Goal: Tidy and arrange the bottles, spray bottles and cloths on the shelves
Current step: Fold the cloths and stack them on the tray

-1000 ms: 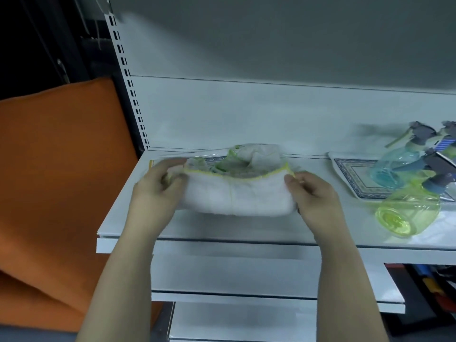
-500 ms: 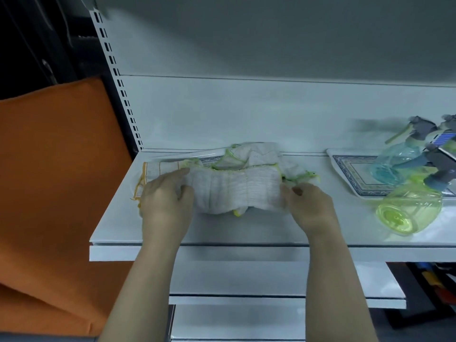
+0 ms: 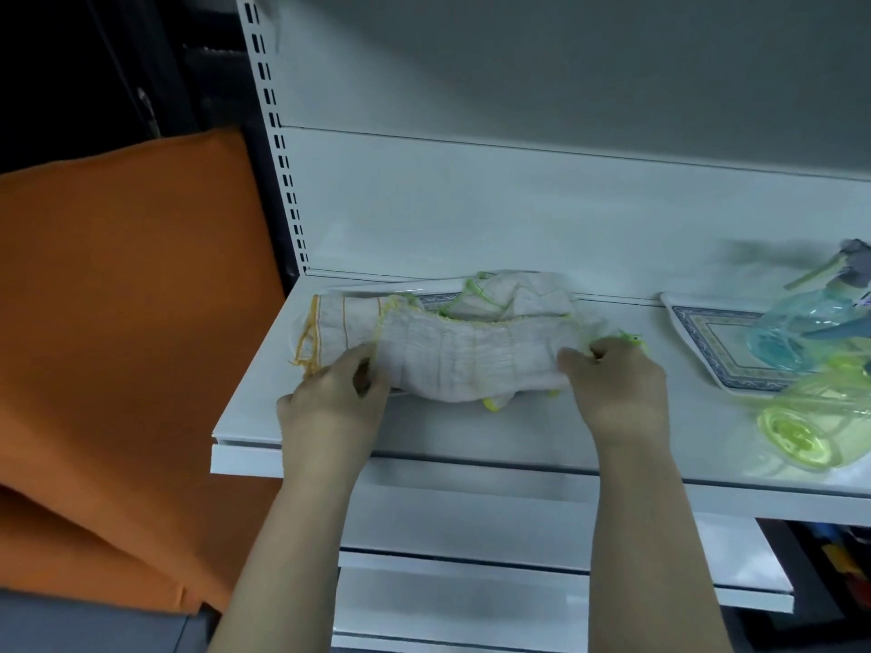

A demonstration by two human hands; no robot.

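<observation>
A white cloth with yellow edging point(image 3: 471, 355) lies folded on the white shelf point(image 3: 471, 431), held at both ends. My left hand point(image 3: 334, 398) pinches its left end and my right hand point(image 3: 617, 388) grips its right end. Under it lies an orange-striped cloth point(image 3: 334, 332), and a green-edged cloth point(image 3: 513, 294) sits crumpled behind. A blue spray bottle point(image 3: 796, 327) and a yellow-green spray bottle point(image 3: 820, 412) lie on their sides at the right.
A patterned tray point(image 3: 707, 337) sits under the blue bottle, another tray point(image 3: 438, 298) peeks from beneath the cloths. Lower shelves point(image 3: 471, 582) jut out below. An orange fabric panel point(image 3: 118, 322) stands left of the perforated upright point(image 3: 278, 148).
The white cloth was lowered from a raised fold onto the shelf and flattened; both hands moved down and slightly apart with it. The orange-striped cloth came into view on the left.
</observation>
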